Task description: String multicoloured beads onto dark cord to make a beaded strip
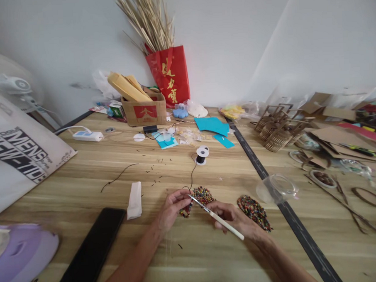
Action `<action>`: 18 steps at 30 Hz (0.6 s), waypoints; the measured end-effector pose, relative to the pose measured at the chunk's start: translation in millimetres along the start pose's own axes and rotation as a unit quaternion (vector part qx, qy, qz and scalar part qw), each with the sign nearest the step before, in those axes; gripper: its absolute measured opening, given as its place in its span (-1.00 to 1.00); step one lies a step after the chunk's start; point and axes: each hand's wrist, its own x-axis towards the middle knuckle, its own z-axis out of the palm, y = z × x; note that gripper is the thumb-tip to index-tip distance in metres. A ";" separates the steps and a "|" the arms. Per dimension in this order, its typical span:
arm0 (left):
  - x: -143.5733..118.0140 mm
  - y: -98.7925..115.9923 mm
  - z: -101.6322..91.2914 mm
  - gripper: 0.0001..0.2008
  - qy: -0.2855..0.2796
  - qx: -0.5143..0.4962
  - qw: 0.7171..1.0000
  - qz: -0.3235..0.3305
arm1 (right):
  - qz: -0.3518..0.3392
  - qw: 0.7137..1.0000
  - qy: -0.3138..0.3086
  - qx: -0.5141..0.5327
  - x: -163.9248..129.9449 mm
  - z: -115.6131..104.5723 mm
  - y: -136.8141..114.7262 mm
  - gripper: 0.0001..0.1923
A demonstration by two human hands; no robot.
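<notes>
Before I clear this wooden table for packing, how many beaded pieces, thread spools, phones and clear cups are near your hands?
Multicoloured beaded pieces: 2 (one at the left hand, one beside the right hand)
Black thread spool: 1
Black phone: 1
Clear plastic cup: 1
Total: 5

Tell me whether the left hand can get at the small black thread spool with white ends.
Probably yes: the left hand has bare wooden tabletop between it and the small black thread spool with white ends, though it is pinching beadwork.
</notes>
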 end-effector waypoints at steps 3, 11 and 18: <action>0.4 -1.7 -1.4 -0.68 -0.016 0.017 1.000 -0.002 | -0.010 1.000 -0.003 0.009 1.3 -0.5 0.8 -0.51; 1.1 -2.2 -1.4 -0.73 -0.015 0.018 1.000 0.015 | -0.014 1.000 0.016 0.007 4.8 0.7 5.5 -0.48; 0.4 1.0 1.6 -0.71 0.012 0.002 1.000 0.014 | -0.031 0.998 0.040 -0.037 9.4 3.9 5.5 -0.48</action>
